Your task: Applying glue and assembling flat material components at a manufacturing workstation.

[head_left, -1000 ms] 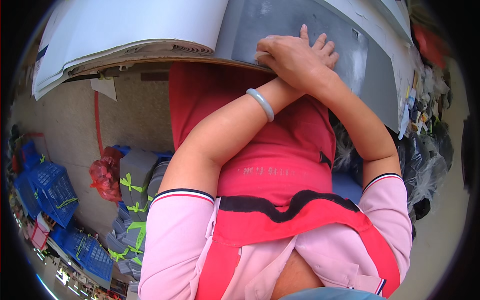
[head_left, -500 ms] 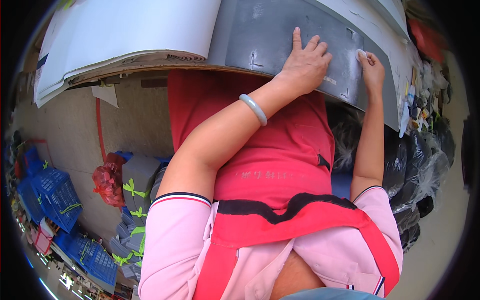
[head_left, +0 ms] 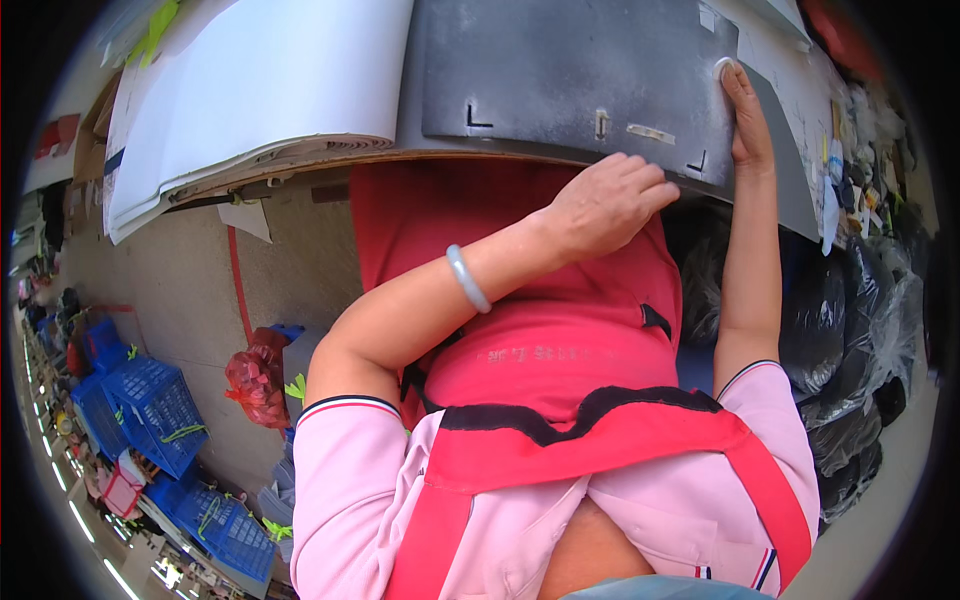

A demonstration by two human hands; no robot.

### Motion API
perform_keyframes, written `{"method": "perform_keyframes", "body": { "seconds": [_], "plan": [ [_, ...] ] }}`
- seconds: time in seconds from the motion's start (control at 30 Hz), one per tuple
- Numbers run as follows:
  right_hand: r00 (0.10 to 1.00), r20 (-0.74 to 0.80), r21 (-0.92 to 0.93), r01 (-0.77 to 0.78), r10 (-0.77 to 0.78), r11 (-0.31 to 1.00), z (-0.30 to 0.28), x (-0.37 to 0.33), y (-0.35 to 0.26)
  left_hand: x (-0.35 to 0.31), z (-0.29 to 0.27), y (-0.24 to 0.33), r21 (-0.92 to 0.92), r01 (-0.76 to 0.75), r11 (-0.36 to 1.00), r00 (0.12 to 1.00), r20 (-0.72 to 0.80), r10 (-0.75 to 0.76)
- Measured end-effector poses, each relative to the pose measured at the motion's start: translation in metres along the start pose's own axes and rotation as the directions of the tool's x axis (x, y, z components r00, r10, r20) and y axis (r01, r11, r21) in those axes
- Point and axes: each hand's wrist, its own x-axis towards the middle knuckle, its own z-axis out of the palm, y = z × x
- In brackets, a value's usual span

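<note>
A dark grey template panel (head_left: 560,75) with L-shaped and short slots, dusted white around them, lies over a grey sheet (head_left: 785,150) at the table's front edge. My right hand (head_left: 750,118) is at the panel's right edge, its thumb against a small white disc (head_left: 723,68) that resembles tailor's chalk; its other fingers are hidden behind the edge. My left hand (head_left: 615,203), a pale bangle (head_left: 468,279) on its forearm, is at the panel's near edge in front of my red apron (head_left: 540,290). Its fingers are curled together; what is under the fingertips cannot be seen.
A thick stack of white sheets (head_left: 270,80) lies left of the panel, its near edge rolled. Black plastic bags (head_left: 815,330) stand below the table on the right. On the left floor are blue crates (head_left: 150,410) and a red bag (head_left: 258,375).
My left hand has come off the panel's top toward me, its spread fingers now curled at the near edge. My right hand has turned along the panel's right edge, still with the white disc.
</note>
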Motion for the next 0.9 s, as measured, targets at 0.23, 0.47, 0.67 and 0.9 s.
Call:
{"method": "perform_keyframes", "body": {
  "seconds": [0.23,0.47,0.67,0.9],
  "plan": [
    [0.998,-0.056,0.212,-0.001,0.014,0.977,-0.027,0.033,0.036,-0.024,-0.063,-0.033,0.287,0.228,0.930,0.966,0.050,-0.253],
    [0.999,-0.033,0.157,-0.020,0.026,0.987,-0.050,0.034,0.043,-0.013,-0.082,-0.049,0.133,0.318,0.939,0.922,0.189,-0.339],
    [0.997,-0.073,0.160,0.027,-0.016,0.987,-0.011,0.028,0.039,-0.017,-0.086,-0.053,0.100,0.360,0.928,0.900,0.224,-0.373],
    [0.993,-0.116,0.075,0.012,-0.003,0.997,-0.015,0.025,0.035,0.006,-0.029,-0.032,0.110,0.144,0.983,0.984,0.092,-0.154]
  ]
}}
